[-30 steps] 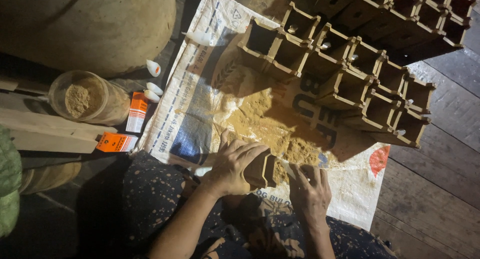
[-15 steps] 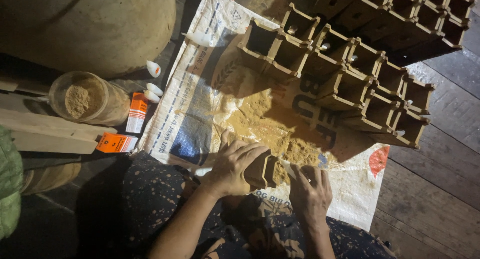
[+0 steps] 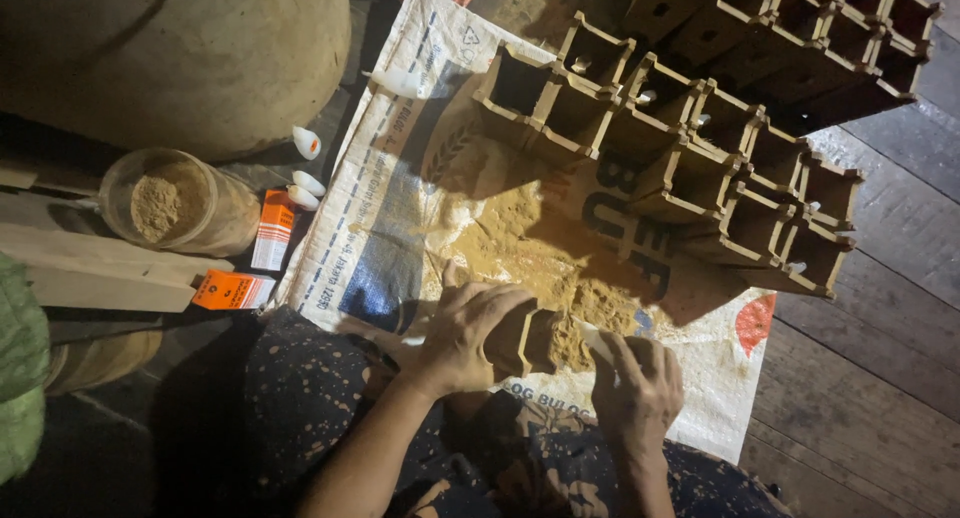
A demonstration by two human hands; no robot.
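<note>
Left hand [image 3: 470, 338]: you've got it clamped round the small brown open-topped wooden box [image 3: 520, 340], low on the woven plastic sack [image 3: 400, 238].
Right hand [image 3: 638, 388]: pinching a small white tube [image 3: 598, 340].
Handling: looks light, stiff, dusty; grip the walls.

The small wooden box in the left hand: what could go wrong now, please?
The left hand holds the small wooden box over loose sawdust, so powder may stick to it. The right hand holds a pale tube close by; its contents might smear fingers. The open jar of powder could tip.
</note>
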